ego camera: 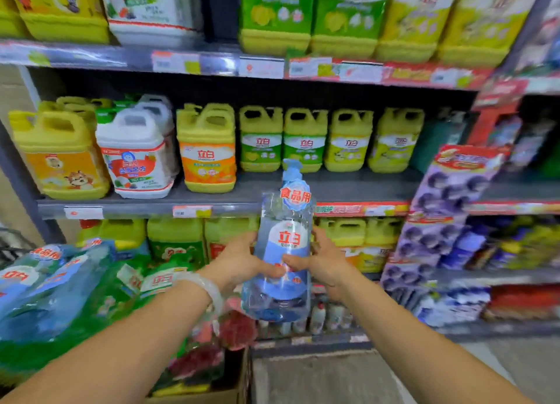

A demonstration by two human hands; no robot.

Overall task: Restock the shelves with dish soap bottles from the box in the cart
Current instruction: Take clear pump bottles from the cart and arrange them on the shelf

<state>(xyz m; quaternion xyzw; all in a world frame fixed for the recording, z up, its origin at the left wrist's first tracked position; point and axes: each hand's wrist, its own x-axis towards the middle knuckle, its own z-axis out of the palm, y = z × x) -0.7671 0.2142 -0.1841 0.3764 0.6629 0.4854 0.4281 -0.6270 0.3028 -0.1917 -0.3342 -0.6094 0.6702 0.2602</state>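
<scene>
Left to right: the box (212, 399) of packed bottles is sitting low left. The left hand (239, 264) and right hand (325, 262) are each grasping the clear blue dish soap bottle (280, 252), holding it upright before the grey middle shelf (348, 188). Placement appears under way; the next move is likely calling for a vacant slot. Yellow jugs (304, 139) are lining the aisle shelving.

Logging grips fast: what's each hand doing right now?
Left hand: grips the blue pump bottle.
Right hand: grips the same bottle.
</scene>
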